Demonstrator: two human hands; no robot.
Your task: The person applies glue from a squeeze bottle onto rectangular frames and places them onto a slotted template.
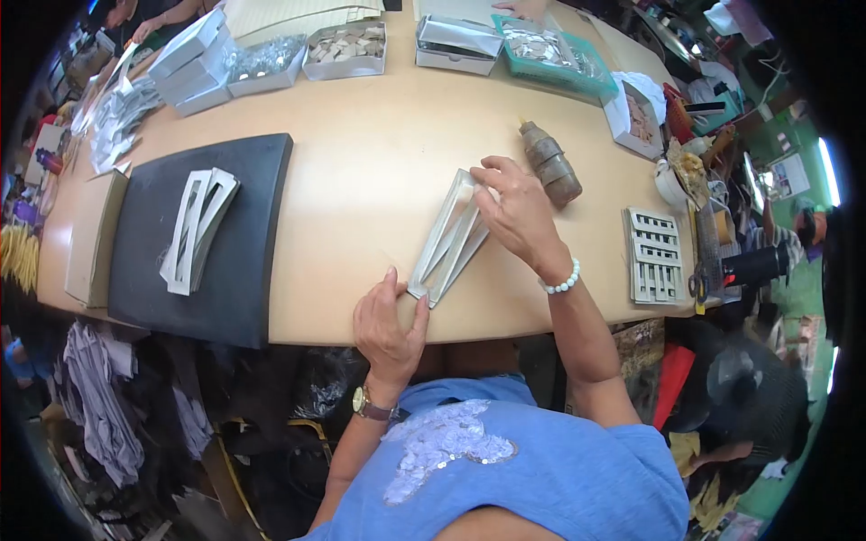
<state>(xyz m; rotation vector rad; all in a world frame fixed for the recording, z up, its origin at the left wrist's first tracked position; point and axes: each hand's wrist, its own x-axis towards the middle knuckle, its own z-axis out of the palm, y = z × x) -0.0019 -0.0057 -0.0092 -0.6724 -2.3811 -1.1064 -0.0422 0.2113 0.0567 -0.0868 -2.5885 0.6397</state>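
A white-grey frame piece with long slanted openings lies tilted on the table in front of me. My right hand is at its upper end, fingers bent together over the edge; what sits under the fingertips is too small to tell. At the lower end, my left hand has thumb and fingers apart, the fingertips close to the frame's corner. A brown bottle with a yellowish tip lies just beyond my right hand. Similar frame pieces are stacked on a black board at the left.
Boxes of small pieces and a green basket line the far side. Slotted grey plates lie at the right, near scissors. A cardboard piece stands at the left edge. Other people's hands show at the far edge.
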